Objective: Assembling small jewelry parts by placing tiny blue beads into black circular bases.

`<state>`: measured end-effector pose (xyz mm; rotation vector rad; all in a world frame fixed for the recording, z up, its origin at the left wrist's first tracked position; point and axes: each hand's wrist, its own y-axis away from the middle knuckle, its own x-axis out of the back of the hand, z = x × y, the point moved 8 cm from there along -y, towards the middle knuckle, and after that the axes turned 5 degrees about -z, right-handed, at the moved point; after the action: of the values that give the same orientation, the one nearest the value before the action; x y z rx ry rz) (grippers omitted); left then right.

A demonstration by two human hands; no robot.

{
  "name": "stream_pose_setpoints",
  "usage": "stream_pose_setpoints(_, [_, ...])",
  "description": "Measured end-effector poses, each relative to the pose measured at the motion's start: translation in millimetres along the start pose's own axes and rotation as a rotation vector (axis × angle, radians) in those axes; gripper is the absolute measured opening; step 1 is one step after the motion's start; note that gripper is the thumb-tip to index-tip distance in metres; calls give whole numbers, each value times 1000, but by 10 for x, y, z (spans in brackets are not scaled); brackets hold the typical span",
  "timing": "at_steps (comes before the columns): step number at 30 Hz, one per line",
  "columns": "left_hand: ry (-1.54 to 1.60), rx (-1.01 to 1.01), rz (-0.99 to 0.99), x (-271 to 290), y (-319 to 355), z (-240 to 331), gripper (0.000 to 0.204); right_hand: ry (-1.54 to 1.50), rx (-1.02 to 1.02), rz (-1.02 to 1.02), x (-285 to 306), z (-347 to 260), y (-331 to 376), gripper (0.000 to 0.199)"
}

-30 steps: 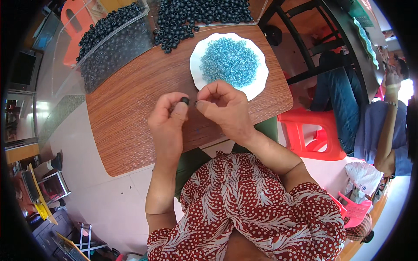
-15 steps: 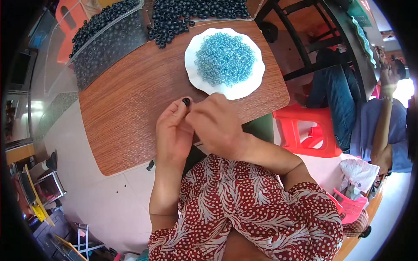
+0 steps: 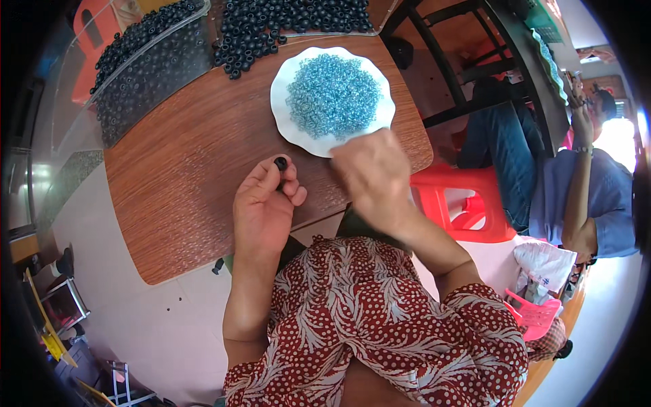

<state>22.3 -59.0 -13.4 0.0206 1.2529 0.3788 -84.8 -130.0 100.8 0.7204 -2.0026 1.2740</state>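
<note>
Left hand (image 3: 263, 207) pinches a small black ring bead (image 3: 280, 163) at fingertips over the wooden tabletop (image 3: 183, 169), light, rigid, likely slippery, best held by its rim; right hand (image 3: 371, 173), motion-blurred, grip unclear, nears the white plate (image 3: 288, 129) of blue beads (image 3: 332, 95).

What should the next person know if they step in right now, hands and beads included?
Left hand: pinches one black ring bead at its fingertips, above the wooden table.
Right hand: blurred, at the near rim of the white plate; whether it holds anything cannot be told.
Blue beads: heaped on the plate.
Loose black beads: piled at the far table edge, more in the clear bag to the left.
Done: one black bead picked up.
Left: nothing visibly strung or joined yet; both piles look full.
</note>
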Motion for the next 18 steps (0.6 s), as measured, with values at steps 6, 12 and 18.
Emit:
stream_pose_setpoints(6, [23, 45, -43, -4, -12, -48, 18, 68, -209, -117, -75, 440, 99, 16])
stream_pose_setpoints(12, [14, 37, -33, 1, 5, -43, 17, 196, -136, -193, -156, 375, 40, 16])
stream_pose_setpoints(18, [25, 39, -50, 6, -4, -57, 17, 165, -132, -218, -154, 350, 20, 13])
